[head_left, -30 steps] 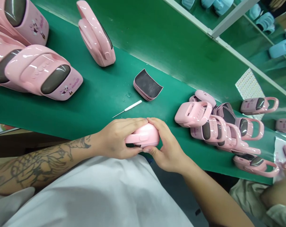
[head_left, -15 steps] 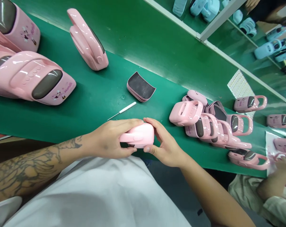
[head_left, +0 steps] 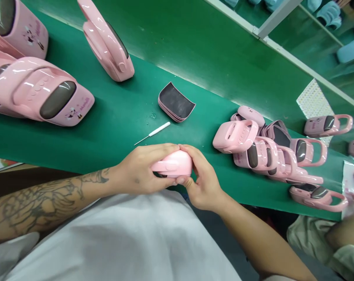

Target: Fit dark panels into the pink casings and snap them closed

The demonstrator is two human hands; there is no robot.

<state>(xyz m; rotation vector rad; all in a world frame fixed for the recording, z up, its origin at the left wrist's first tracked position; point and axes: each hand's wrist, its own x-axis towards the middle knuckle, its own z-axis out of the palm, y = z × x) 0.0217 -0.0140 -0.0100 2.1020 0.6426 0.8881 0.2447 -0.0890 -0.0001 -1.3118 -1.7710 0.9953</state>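
Note:
Both my hands grip one small pink plastic housing [head_left: 173,163] at the near edge of the green belt [head_left: 124,117]. My left hand [head_left: 141,169] wraps its left side, fingers over the top and thumb below. My right hand [head_left: 201,181] closes on its right end, fingertips meeting the left hand's on top. A thin white-handled pick [head_left: 153,132] lies on the belt just beyond my hands. A small stack of dark curved lens panels [head_left: 177,102] sits farther back.
A heap of pink housings [head_left: 261,150] lies to the right, and larger-looking pink ones [head_left: 42,91] rest at the left. One more pink housing [head_left: 106,41] stands on edge at the back. Another person's arm [head_left: 340,234] shows at the lower right. Blue housings [head_left: 351,52] lie beyond the rail.
My hands stay closed on the pink housing, and the right hand's fingers have curled more tightly over its end. The view shifted slightly.

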